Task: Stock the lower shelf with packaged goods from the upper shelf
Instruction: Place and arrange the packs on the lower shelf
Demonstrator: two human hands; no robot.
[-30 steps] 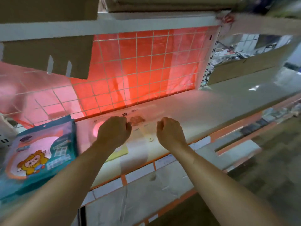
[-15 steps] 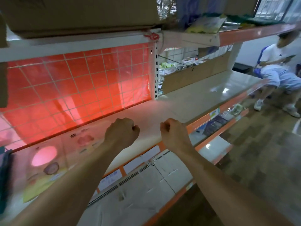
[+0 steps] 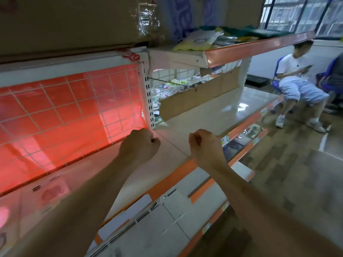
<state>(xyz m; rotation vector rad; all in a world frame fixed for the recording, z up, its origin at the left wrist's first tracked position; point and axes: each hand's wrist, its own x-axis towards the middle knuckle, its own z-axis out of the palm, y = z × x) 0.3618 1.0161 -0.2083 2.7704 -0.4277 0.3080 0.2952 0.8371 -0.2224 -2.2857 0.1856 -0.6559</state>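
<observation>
**Both fists clenched, nothing held**

L hand (image 3: 139,145) and R hand (image 3: 206,147) are each balled into a fist w/ nothing inside. They sit side by side but apart, above the cream shelf board with orange front strip (image 3: 213,115). L hand is over the middle of the board's depth, just in front of the foot of the white slotted upright post (image 3: 148,101). R hand is over the board's front edge.

The pile of yellow-and-white flat packets (image 3: 198,42) lies at the left end of the upper shelf with glossy orange front lip (image 3: 259,46), above and beyond both hands.

A clear flat packet with pink print (image 3: 50,190) lies on the cream board toward its left end, just beside the L forearm. It's blurred, so prob. packaged goods, but hard to confirm.

At the board's back edge stand a red plastic sheet behind a white wire grid (image 3: 65,112) on the left and a brown cardboard strip (image 3: 200,97) on the right. A large brown cardboard box (image 3: 74,21) sits on top at left. A seated person in a white top (image 3: 300,86) is at far right.
</observation>
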